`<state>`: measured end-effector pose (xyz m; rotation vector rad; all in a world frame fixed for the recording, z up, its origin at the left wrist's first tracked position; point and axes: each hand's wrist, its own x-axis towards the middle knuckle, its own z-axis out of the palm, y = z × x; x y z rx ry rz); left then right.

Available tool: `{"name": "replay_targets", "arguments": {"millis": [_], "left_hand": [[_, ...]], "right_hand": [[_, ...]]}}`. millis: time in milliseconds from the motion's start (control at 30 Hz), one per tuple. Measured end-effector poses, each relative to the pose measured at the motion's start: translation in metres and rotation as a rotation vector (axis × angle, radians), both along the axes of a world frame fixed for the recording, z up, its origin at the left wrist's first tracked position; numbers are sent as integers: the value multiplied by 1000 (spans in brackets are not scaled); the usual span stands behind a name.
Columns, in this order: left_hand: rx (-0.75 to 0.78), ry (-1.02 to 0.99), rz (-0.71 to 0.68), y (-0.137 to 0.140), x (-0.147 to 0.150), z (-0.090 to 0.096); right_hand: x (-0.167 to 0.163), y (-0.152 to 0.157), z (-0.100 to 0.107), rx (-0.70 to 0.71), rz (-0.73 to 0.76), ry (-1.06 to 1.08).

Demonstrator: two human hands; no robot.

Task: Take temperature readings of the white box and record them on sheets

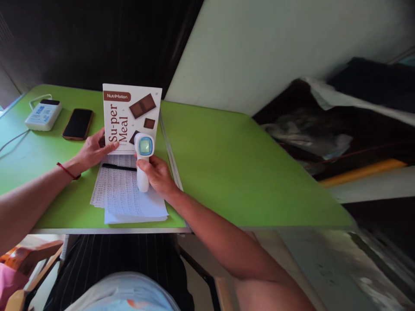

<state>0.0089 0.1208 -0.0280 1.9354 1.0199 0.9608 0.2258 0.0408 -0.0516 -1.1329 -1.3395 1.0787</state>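
A white and brown "Su-per Meal" box (116,125) stands upright, its printed front facing me. My left hand (94,150) grips its lower left edge, thumb across the front. In my right hand (158,175) is a white infrared thermometer (142,179), held by its handle, its lit screen turned toward me. The thermometer's head overlaps the lower right of the box; I cannot tell whether the two touch. Below them lies a stack of handwritten paper sheets (129,207). A black pen (116,167) rests across the sheets, its right end hidden behind the thermometer.
The green table (227,172) has a seam running beside the papers. At the back left are a dark smartphone (78,124) and a white device (43,114) with cables. A dark panel and pale wall rise behind; cluttered shelving (363,172) is at the right.
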Motion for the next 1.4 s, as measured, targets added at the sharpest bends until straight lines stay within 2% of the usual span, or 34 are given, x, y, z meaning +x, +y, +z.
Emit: {"name": "replay_targets", "arguments": {"millis": [300,1400], "left_hand": [[-42,-11,37,-3,3,5],[-52,-25,60,-3,5,8]], "right_hand": [[-2,-4,5,-76,-7,53],[-3,-4,3,-37,23,70]]}}
